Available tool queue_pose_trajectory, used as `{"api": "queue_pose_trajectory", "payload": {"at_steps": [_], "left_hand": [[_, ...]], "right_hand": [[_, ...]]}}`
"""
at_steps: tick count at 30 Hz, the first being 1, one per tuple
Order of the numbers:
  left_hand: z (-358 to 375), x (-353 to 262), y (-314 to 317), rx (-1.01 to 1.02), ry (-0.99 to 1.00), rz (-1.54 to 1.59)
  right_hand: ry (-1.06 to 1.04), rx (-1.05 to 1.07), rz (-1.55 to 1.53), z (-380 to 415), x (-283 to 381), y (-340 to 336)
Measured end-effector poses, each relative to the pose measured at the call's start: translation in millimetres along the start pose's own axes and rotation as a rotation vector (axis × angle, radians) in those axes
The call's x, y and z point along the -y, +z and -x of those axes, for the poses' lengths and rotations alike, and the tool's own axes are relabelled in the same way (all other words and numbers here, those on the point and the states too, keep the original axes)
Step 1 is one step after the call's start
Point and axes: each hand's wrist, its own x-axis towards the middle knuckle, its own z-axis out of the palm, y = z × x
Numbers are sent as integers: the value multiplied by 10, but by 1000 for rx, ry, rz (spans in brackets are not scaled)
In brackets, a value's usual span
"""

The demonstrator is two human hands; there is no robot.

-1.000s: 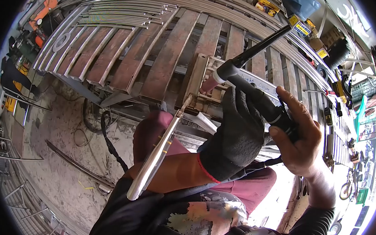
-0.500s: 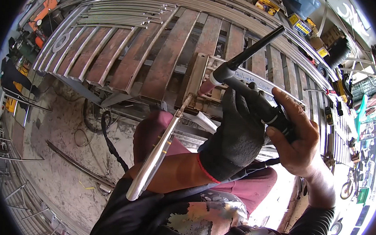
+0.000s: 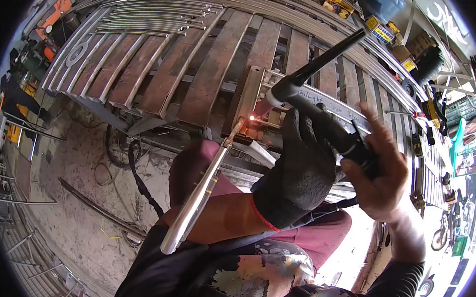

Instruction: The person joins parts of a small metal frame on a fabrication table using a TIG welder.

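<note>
A black welding torch (image 3: 319, 112) slants over a metal jig, its pink nozzle (image 3: 263, 106) pointing down-left. My left hand (image 3: 302, 169), in a black glove with a red cuff edge, is closed against the torch handle; its grip is partly hidden. My bare right hand (image 3: 380, 176) curls round the rear of the handle, its fingers smeared by motion. A small bright red-white glow shows at the nozzle's lower end. Beside it is the tip of a long silver clamp-like tool (image 3: 193, 205), which lies across my left forearm. A light strip with handwriting (image 3: 333, 105) runs behind the torch.
The jig rests on a slatted metal workbench (image 3: 216, 65), with thin shiny rods (image 3: 153, 21) and long tubes on it. A metal ring (image 3: 77, 54) lies at the left. Cables and bars (image 3: 98, 208) are on the floor, and yellow boxes (image 3: 380, 31) stand at the back right.
A bright glow has appeared at the nozzle, with red light on the metal around it. My right hand's fingers have shifted slightly, and the torch has moved slightly too.
</note>
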Motion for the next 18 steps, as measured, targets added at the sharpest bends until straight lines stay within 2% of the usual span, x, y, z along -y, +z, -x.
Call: {"api": "queue_pose_trajectory", "payload": {"at_steps": [1, 4, 10, 12, 14, 16, 17, 18], "left_hand": [[-18, 14, -34, 14, -23, 36], [-134, 42, -88, 76, -85, 138], [-167, 18, -83, 93, -108, 141], [-163, -1, -42, 31, -121, 156], [-156, 21, -33, -52, -121, 225], [-145, 15, -30, -89, -102, 167], [-148, 7, -37, -100, -104, 141], [-153, 9, -41, -116, -107, 125]], "right_hand": [[104, -38, -29, 50, 35, -33], [96, -219, -150, 111, -55, -149], [192, -484, 105, 522, 96, -670], [268, -596, 200, 771, 190, -863], [354, -681, 423, 1092, 320, -1160], [473, -735, 663, 1451, 477, -1450], [581, -732, 819, 1723, 514, -1664], [588, -722, 904, 1897, 617, -1841]]}}
